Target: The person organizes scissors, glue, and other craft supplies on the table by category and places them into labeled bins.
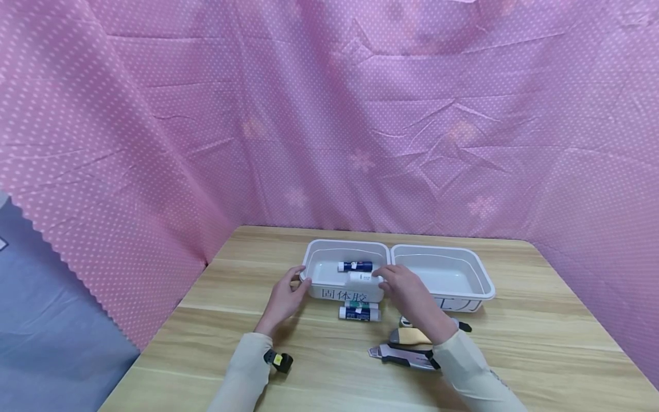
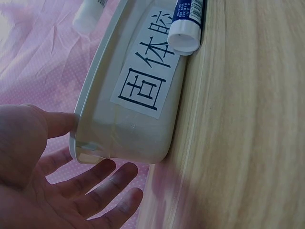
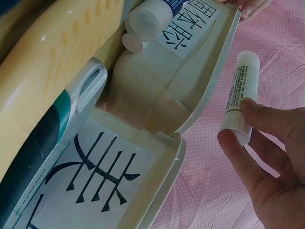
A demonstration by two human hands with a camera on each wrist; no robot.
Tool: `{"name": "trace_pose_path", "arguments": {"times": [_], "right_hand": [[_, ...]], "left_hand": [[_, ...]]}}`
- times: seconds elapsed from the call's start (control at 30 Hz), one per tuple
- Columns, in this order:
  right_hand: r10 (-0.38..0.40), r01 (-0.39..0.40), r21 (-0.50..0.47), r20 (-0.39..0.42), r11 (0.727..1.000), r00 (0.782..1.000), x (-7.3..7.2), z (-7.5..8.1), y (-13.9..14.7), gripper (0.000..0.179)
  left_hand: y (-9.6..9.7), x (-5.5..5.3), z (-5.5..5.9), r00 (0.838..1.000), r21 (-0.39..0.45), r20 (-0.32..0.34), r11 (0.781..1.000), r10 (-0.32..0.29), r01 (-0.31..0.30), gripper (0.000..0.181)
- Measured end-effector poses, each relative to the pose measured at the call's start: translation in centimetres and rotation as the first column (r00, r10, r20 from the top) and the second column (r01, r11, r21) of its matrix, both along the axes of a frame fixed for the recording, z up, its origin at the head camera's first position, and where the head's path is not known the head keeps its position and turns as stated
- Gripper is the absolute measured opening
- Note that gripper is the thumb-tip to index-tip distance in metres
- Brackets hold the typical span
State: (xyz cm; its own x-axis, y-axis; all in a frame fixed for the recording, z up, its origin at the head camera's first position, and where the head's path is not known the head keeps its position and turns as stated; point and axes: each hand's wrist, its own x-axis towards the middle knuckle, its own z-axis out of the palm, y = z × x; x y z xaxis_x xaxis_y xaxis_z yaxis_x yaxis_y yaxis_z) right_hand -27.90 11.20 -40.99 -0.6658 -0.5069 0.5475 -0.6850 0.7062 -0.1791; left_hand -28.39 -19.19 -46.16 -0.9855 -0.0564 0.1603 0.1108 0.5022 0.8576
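Observation:
My right hand (image 1: 409, 292) pinches a white glue stick (image 3: 242, 90) by one end between thumb and fingers. In the head view this glue stick overlaps the front rim of the left white bin (image 1: 314, 249). My left hand (image 2: 62, 167) is at that bin's left corner, thumb at the rim and the other fingers loosely spread beside the end wall. A blue glue stick (image 1: 357, 266) with a white cap lies inside the bin. Another blue glue stick (image 1: 357, 314) and a green-labelled one (image 1: 368, 305) lie on the table before the bin's printed label.
A second white bin (image 1: 453, 250), also labelled, stands right beside the first. Utility knives, including a grey one (image 1: 401, 356) and a yellow one (image 1: 409, 336), lie below my right forearm on the wooden table (image 1: 319, 372). A pink dotted curtain (image 1: 329, 143) hangs behind the table.

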Motion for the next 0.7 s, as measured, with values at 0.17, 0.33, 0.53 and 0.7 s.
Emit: {"name": "trace_pose_path", "arguments": {"times": [0.17,0.33,0.53,0.7], "right_hand": [[-0.021,0.021,-0.022,0.026,1.0,0.999,0.04,-0.03,0.12,0.032],[-0.047,0.047,-0.025,0.036,0.999,0.998,-0.02,-0.13,0.24,0.031],[-0.053,0.054,-0.019,0.051,0.998,0.997,-0.17,-0.25,0.33,0.03],[-0.054,0.055,-0.015,0.05,0.998,0.997,-0.22,-0.36,0.34,0.03]], "left_hand": [[0.02,-0.04,0.01,1.0,0.001,-0.003,1.0,0.002,-0.002,0.051],[0.02,-0.04,0.02,1.0,0.002,0.0,1.0,0.0,0.0,0.052],[-0.01,-0.08,-0.06,1.0,0.007,0.004,1.0,0.0,0.0,0.052],[0.01,-0.09,-0.05,1.0,0.003,0.008,1.0,0.003,-0.003,0.052]]}}
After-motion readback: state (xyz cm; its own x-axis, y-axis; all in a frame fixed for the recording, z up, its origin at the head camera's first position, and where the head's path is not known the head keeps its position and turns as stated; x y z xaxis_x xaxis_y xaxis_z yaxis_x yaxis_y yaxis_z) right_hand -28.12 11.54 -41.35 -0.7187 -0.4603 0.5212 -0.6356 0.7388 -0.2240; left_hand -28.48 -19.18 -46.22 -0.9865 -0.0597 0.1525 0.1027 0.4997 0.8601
